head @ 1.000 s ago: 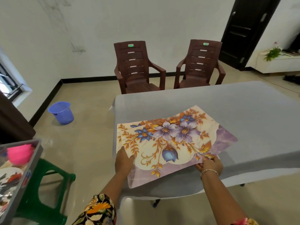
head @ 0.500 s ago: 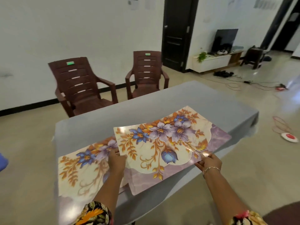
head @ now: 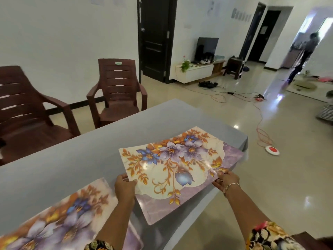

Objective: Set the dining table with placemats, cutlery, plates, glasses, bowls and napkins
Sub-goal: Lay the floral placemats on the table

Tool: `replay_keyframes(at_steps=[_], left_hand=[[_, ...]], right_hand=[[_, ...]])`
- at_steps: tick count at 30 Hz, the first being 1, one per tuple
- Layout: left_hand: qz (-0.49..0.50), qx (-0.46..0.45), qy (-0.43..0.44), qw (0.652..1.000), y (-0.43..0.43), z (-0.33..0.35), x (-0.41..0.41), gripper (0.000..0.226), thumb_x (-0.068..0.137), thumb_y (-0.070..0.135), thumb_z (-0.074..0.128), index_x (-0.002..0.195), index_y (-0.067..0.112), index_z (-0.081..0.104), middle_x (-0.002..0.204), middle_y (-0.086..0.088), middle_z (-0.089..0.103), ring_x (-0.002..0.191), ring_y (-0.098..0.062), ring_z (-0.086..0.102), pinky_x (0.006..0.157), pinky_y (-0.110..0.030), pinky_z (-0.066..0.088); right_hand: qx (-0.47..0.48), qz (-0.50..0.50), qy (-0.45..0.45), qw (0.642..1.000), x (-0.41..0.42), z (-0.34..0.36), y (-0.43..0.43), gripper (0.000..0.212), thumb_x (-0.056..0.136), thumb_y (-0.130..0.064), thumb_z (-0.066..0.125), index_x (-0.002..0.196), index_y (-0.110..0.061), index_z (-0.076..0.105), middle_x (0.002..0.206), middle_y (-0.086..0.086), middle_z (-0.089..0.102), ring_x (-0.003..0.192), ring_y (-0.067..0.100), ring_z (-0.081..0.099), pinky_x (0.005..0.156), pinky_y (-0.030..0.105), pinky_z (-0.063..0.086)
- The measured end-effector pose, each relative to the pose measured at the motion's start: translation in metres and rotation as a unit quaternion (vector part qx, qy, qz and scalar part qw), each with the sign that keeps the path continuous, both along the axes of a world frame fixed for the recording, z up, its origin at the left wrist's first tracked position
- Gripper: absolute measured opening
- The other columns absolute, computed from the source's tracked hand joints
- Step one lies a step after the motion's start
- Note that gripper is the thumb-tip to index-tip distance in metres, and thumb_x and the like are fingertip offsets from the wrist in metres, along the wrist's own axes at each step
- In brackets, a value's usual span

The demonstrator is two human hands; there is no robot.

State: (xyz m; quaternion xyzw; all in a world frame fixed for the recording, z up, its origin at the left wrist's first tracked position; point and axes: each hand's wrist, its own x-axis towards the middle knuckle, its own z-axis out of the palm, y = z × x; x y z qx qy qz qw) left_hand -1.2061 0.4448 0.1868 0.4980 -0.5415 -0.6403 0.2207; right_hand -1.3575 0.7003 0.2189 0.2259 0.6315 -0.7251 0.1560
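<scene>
Left hand (head: 124, 186) and right hand (head: 225, 179) each pinch the near edge of a floral placemat (head: 178, 168), held over the table's (head: 86, 156) right end; second placemat (head: 59, 219) lies flat along the near edge.

2 placemats (head: 180, 170), 2 chairs (head: 117, 91), 1 table (head: 86, 156)

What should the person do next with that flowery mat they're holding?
Probably push the held mat further onto the table and release: left hand and right hand grip its near edge, and its near corner seems to overhang.
</scene>
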Motion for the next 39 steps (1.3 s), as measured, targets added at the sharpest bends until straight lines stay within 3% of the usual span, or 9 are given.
replay_keyframes(at_steps=[4, 16, 19, 21, 24, 27, 31, 36, 39], left_hand=[[-0.009, -0.010, -0.015, 1.000, 0.007, 0.002, -0.042, 0.029, 0.087, -0.005, 0.058, 0.115, -0.002, 0.051, 0.118, -0.021, 0.060, 0.106, -0.039, 0.059, 0.086, -0.048, 0.051], [0.022, -0.010, -0.077, 0.997, 0.065, -0.015, -0.121, 0.024, 0.085, -0.005, 0.061, 0.105, 0.000, 0.048, 0.119, -0.023, 0.059, 0.107, -0.042, 0.058, 0.086, -0.047, 0.048], [0.037, -0.113, -0.186, 0.975, 0.083, -0.014, -0.135, 0.042, 0.085, 0.004, 0.065, 0.123, -0.002, 0.047, 0.124, -0.026, 0.054, 0.112, -0.043, 0.052, 0.088, -0.049, 0.046], [-0.001, -0.245, -0.265, 0.933, 0.089, -0.018, -0.142, 0.057, 0.084, 0.012, 0.068, 0.133, -0.002, 0.042, 0.133, -0.027, 0.045, 0.123, -0.043, 0.041, 0.095, -0.051, 0.041], [-0.172, -0.341, -0.315, 0.869, 0.109, -0.031, -0.153, 0.077, 0.085, 0.044, 0.062, 0.142, 0.002, 0.032, 0.149, -0.022, 0.029, 0.140, -0.039, 0.021, 0.111, -0.047, 0.026], [-0.274, -0.369, -0.333, 0.823, 0.133, -0.042, -0.161, 0.126, 0.059, 0.095, 0.008, 0.147, 0.006, 0.022, 0.156, -0.017, 0.013, 0.145, -0.036, 0.008, 0.116, -0.044, 0.010], [-0.383, -0.324, -0.414, 0.760, 0.153, -0.041, -0.171, 0.157, 0.015, 0.093, -0.029, 0.149, 0.014, -0.011, 0.157, -0.013, -0.015, 0.145, -0.030, -0.011, 0.117, -0.042, -0.003], [-0.418, -0.310, -0.437, 0.734, 0.149, -0.037, -0.173, 0.163, 0.007, 0.096, -0.022, 0.148, 0.014, -0.016, 0.156, -0.012, -0.020, 0.145, -0.029, -0.016, 0.117, -0.042, -0.003], [-0.432, -0.303, -0.438, 0.728, 0.143, -0.032, -0.175, 0.167, 0.003, 0.097, -0.018, 0.148, 0.013, -0.017, 0.155, -0.013, -0.021, 0.144, -0.029, -0.016, 0.117, -0.041, -0.002]], right_hand=[[0.006, 0.011, -0.016, 1.000, -0.051, -0.008, 0.001, 0.032, 0.092, 0.005, 0.049, 0.123, 0.003, 0.049, 0.084, 0.012, 0.061, 0.065, 0.024, 0.057, 0.080, 0.043, 0.048], [0.056, 0.076, -0.054, 0.994, -0.183, -0.048, 0.026, 0.011, 0.092, -0.001, 0.051, 0.101, -0.006, 0.055, 0.094, 0.014, 0.061, 0.076, 0.030, 0.060, 0.077, 0.045, 0.051], [0.192, 0.110, -0.032, 0.975, -0.210, -0.051, 0.038, 0.018, 0.091, -0.013, 0.057, 0.089, 0.005, 0.060, 0.080, 0.017, 0.063, 0.062, 0.030, 0.060, 0.067, 0.043, 0.054], [0.388, 0.166, 0.061, 0.904, -0.224, -0.051, 0.045, 0.027, 0.091, -0.022, 0.055, 0.101, 0.002, 0.062, 0.094, 0.021, 0.065, 0.082, 0.036, 0.063, 0.074, 0.039, 0.051], [0.559, 0.291, 0.236, 0.739, -0.242, -0.054, 0.048, 0.028, 0.091, -0.016, 0.052, 0.118, -0.009, 0.057, 0.118, 0.015, 0.059, 0.107, 0.032, 0.057, 0.087, 0.036, 0.047], [0.546, 0.440, 0.354, 0.619, -0.259, -0.062, 0.040, 0.040, 0.089, -0.019, 0.055, 0.128, -0.010, 0.053, 0.135, 0.015, 0.048, 0.125, 0.031, 0.047, 0.101, 0.036, 0.040], [0.556, 0.554, 0.344, 0.516, -0.268, -0.078, 0.042, 0.059, 0.093, -0.047, 0.037, 0.145, -0.021, 0.027, 0.156, 0.011, 0.011, 0.143, 0.031, 0.013, 0.115, 0.041, 0.021], [0.594, 0.550, 0.319, 0.493, -0.254, -0.086, 0.052, 0.107, 0.057, -0.076, -0.029, 0.149, -0.031, 0.003, 0.157, 0.008, -0.005, 0.145, 0.029, 0.001, 0.117, 0.042, 0.008], [0.596, 0.546, 0.308, 0.502, -0.251, -0.091, 0.054, 0.095, 0.065, -0.070, -0.018, 0.149, -0.030, 0.001, 0.157, 0.010, -0.006, 0.145, 0.030, -0.001, 0.117, 0.044, 0.007]])
